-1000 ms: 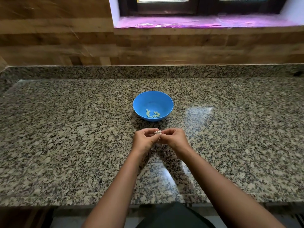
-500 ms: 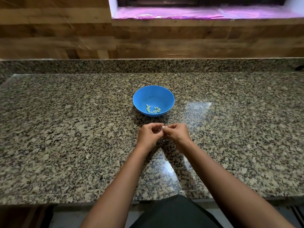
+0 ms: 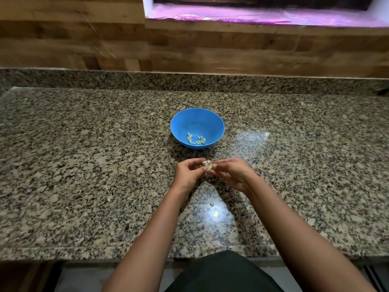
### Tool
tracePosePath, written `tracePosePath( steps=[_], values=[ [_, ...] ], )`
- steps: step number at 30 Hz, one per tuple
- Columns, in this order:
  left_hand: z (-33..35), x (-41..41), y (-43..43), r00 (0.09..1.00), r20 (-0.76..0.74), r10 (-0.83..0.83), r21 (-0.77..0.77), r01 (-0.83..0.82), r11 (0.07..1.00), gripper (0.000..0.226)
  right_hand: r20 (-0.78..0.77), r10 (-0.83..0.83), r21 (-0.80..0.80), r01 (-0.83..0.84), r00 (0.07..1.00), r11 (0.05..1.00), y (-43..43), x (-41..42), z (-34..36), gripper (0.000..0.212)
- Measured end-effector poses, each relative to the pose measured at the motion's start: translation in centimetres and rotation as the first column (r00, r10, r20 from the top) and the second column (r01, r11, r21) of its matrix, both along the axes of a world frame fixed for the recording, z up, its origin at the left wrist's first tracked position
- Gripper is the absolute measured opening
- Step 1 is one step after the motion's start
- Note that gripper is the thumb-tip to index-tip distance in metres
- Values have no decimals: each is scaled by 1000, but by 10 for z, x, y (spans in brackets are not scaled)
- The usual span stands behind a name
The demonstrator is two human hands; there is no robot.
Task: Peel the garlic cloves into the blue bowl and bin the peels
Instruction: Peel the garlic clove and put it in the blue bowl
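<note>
You hold the garlic (image 3: 207, 166) between both hands, just above the counter (image 3: 84, 165) and on your side of the blue bowl (image 3: 179, 123). It is a pale, papery lump; whether it is one clove or a small cluster is too blurred to tell. Your left hand (image 3: 189, 175) has its fingers curled round it from the left. Your right hand (image 3: 233, 174) meets it from the right, thumb and fingertips pinching at its top, where a bit of skin sticks up. This looks like the peeling step, with the skin not yet off.

The task seems partly done. A small heap of peeled cloves (image 3: 196, 140) lies at the bottom of the bowl, on the side nearest you, and most of the bowl is bare. What is left, as far as you can see here: finish this piece, drop it in the bowl, and bin the peels. No bin is in view, nor any stock of unpeeled garlic, so how many remain cannot be judged.

A pale fleck (image 3: 212, 205) on the counter between your forearms may be a scrap of peel or only glare from the light. Beyond the bowl stand the wooden wall (image 3: 63, 39) and a window sill (image 3: 252, 17) lit pink. Nothing stands between your hands and the bowl.
</note>
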State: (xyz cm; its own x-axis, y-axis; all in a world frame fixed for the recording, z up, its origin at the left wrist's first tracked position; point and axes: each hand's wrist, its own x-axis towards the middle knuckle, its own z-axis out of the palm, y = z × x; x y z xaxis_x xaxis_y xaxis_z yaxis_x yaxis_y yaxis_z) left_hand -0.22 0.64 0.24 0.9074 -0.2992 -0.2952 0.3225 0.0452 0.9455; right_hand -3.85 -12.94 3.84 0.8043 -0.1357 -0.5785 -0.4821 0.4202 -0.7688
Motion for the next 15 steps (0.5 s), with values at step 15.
tracePosePath(
  steps=[15],
  values=[
    [0, 3, 1, 997, 77, -5, 100, -3, 995, 21, 33, 174, -420, -145, 984, 896, 8, 7, 1, 5]
  ],
)
